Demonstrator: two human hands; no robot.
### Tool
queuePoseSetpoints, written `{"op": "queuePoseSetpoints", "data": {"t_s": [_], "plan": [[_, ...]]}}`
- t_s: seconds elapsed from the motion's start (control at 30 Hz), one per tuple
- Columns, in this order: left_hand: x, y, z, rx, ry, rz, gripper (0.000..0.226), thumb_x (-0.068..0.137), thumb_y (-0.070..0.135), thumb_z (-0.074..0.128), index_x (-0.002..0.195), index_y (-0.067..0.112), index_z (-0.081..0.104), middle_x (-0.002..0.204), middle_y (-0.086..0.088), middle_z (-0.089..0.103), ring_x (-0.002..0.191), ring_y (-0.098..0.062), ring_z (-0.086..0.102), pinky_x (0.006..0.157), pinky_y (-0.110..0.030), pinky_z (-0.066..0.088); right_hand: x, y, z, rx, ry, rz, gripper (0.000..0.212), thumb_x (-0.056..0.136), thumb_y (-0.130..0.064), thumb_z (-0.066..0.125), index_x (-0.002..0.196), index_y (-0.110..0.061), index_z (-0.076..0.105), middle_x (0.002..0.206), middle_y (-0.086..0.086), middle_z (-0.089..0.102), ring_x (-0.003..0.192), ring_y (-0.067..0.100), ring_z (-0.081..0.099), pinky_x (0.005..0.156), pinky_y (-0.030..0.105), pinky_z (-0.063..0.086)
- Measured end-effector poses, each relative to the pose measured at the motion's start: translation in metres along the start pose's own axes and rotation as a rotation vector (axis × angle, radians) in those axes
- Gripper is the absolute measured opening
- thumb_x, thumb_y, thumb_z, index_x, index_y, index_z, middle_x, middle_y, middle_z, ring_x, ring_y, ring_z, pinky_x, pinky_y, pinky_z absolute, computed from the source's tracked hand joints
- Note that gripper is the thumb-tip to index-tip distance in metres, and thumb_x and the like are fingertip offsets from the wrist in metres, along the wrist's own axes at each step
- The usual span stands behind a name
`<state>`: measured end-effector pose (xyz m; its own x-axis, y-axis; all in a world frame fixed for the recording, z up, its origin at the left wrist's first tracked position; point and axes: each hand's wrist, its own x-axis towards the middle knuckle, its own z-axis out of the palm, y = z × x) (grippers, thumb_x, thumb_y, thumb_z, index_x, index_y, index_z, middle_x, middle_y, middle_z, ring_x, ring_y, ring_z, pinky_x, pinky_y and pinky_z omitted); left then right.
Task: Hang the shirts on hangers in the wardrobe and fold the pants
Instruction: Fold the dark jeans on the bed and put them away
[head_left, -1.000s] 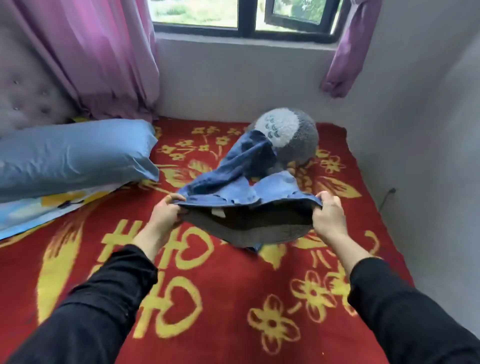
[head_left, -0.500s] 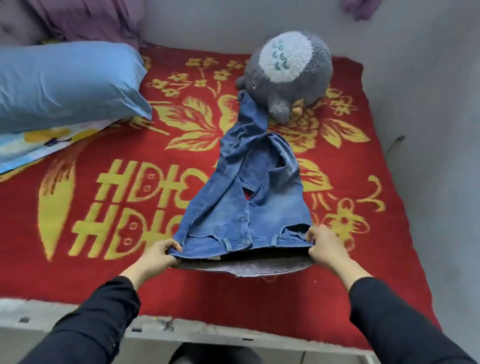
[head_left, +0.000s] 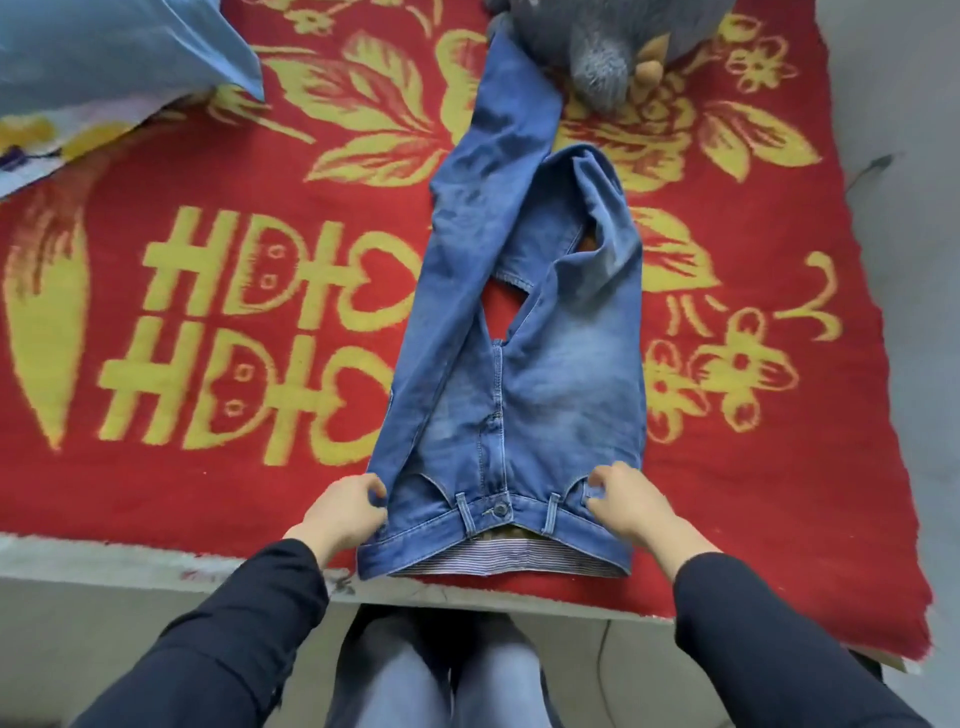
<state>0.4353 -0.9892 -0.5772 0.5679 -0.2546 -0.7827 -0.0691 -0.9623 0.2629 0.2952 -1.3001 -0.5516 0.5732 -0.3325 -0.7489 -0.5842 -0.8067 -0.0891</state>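
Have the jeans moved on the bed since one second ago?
Yes. The jeans, gripped at the waistband by the left hand and right hand, have come away from the plush toy toward the near edge of the red blanket.

Bare blanket (head_left: 208, 493) lies open left and right of the jeans (head_left: 545, 389). Pillow (head_left: 104, 47) blocks upper left; plush toy (head_left: 597, 62) crowds top centre.

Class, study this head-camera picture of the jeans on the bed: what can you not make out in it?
Plush toy: head view, cut by the top edge; only its lower part shows.
Blue pillow: cut by the top and left edges.
Jeans: the longer leg's hem is lost beside the toy at the top edge.
Left hand and right hand: fingers curl at the waistband; the grip underneath is hidden.
Wardrobe, hangers, shirts: out of frame.
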Motion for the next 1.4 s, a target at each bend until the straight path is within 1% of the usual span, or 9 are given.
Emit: {"op": "queuePoseSetpoints", "data": {"t_s": [0.4,0.63,0.73,0.83,0.87,0.97,1.1,1.3,1.4], "plan": [[0.136,0.097,-0.071,-0.168,0.455,0.293,0.054,0.084,0.048,0.063,0.126,0.022,0.042,0.12,-0.001,0.05,0.115,-0.021,0.045,0.085,-0.038,0.046,0.172,-0.127,-0.113,0.521,0.388,-0.075,0.032,0.09,-0.018,0.052,0.118,-0.014,0.065,0.119,0.008,0.066,0.114,0.025,0.057,0.095,0.03,0.041],[0.167,0.089,-0.097,-0.228,0.383,0.356,0.039,0.087,0.031,0.062,0.06,0.007,0.048,0.06,-0.01,0.051,0.064,-0.028,0.047,0.058,-0.039,0.039,0.238,-0.183,-0.156,1.082,0.345,0.161,0.053,0.088,-0.033,0.062,0.132,-0.005,0.05,0.125,0.008,0.059,0.109,0.026,0.061,0.089,0.041,0.053],[0.171,0.067,-0.119,-0.445,0.228,0.393,0.029,0.089,0.027,0.063,0.069,0.006,0.068,0.067,-0.013,0.066,0.06,-0.014,0.045,0.062,-0.039,0.043,0.253,-0.216,-0.179,1.36,0.331,0.197,0.007,0.082,-0.008,0.063,0.088,-0.009,0.059,0.083,0.008,0.06,0.07,0.021,0.059,0.059,0.03,0.05],[0.177,0.037,-0.144,-0.835,0.162,0.318,0.016,0.089,0.021,0.065,0.08,0.015,0.077,0.078,0.004,0.075,0.066,-0.001,0.058,0.06,-0.023,0.045,0.268,-0.27,-0.203,1.225,0.406,-0.067,0.016,0.082,0.001,0.058,0.069,-0.007,0.052,0.069,0.007,0.044,0.068,0.018,0.045,0.061,0.032,0.039],[0.181,0.024,-0.149,-0.951,0.201,0.242,0.015,0.088,0.019,0.067,0.078,0.015,0.077,0.076,0.005,0.074,0.067,-0.003,0.059,0.061,-0.022,0.045,0.269,-0.29,-0.206,1.135,0.337,-0.248,0.002,0.085,-0.001,0.06,0.086,-0.003,0.059,0.077,0.007,0.046,0.074,0.017,0.046,0.065,0.032,0.041],[0.196,-0.021,-0.147,-1.086,0.374,-0.069,0.014,0.085,0.018,0.07,0.074,0.013,0.076,0.079,-0.007,0.073,0.074,-0.019,0.061,0.074,-0.042,0.051,0.261,-0.328,-0.199,0.726,0.017,-0.533,0.06,0.089,-0.014,0.063,0.145,-0.015,0.04,0.115,0.003,0.056,0.102,0.004,0.053,0.07,0.008,0.044],[0.204,-0.041,-0.128,-1.028,0.424,-0.244,0.017,0.09,0.023,0.064,0.103,0.013,0.067,0.088,-0.007,0.069,0.081,-0.027,0.065,0.085,-0.048,0.052,0.265,-0.295,-0.181,0.375,0.176,-0.359,0.043,0.087,-0.008,0.053,0.129,-0.012,0.06,0.119,0.007,0.064,0.106,0.021,0.061,0.085,0.025,0.048],[0.203,-0.021,-0.111,-0.825,0.431,-0.067,0.056,0.078,0.013,0.077,0.126,0.011,0.048,0.11,-0.007,0.064,0.1,-0.026,0.063,0.085,-0.037,0.048,0.25,-0.206,-0.137,0.139,0.274,-0.21,0.043,0.082,-0.03,0.063,0.122,-0.012,0.059,0.118,0.012,0.057,0.117,0.032,0.049,0.094,0.037,0.042],[0.202,-0.016,-0.106,-0.803,0.522,-0.107,0.05,0.084,0.01,0.07,0.127,0.008,0.046,0.117,-0.011,0.063,0.105,-0.03,0.06,0.083,-0.036,0.044,0.242,-0.187,-0.114,0.11,0.212,-0.163,0.037,0.082,-0.043,0.064,0.099,-0.014,0.05,0.099,0.005,0.054,0.102,0.029,0.053,0.077,0.034,0.039]]}}
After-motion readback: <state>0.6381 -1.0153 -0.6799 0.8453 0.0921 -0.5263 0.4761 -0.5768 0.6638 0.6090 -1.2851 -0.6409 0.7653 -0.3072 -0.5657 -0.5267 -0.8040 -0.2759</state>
